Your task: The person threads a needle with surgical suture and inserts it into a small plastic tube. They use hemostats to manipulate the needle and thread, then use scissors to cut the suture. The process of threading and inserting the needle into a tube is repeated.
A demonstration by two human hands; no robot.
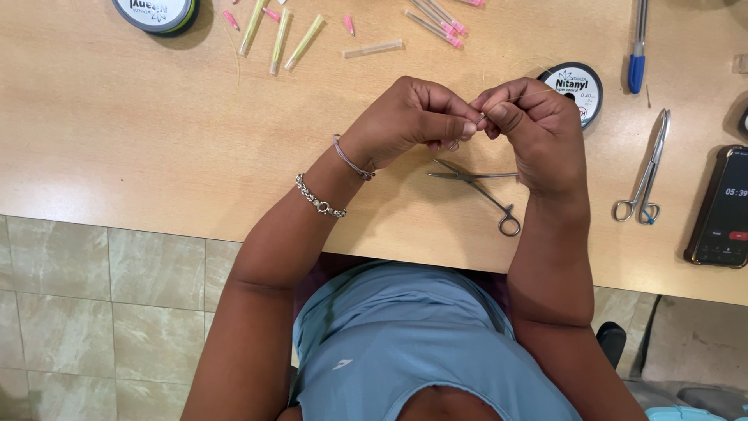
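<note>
A thin pale thread [520, 95] is pinched between both hands above the counter [156, 132], its visible length running roughly left to right toward the spool [575, 90]; it is too fine to trace fully. The left hand [409, 121] and right hand [530, 125] meet fingertip to fingertip, each grip closed on it. Forceps [479, 187] lie partly hidden beneath the right hand.

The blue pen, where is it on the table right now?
In the head view the blue pen lies near the table's top right edge, right of the thread spool and above the steel scissors.
</note>
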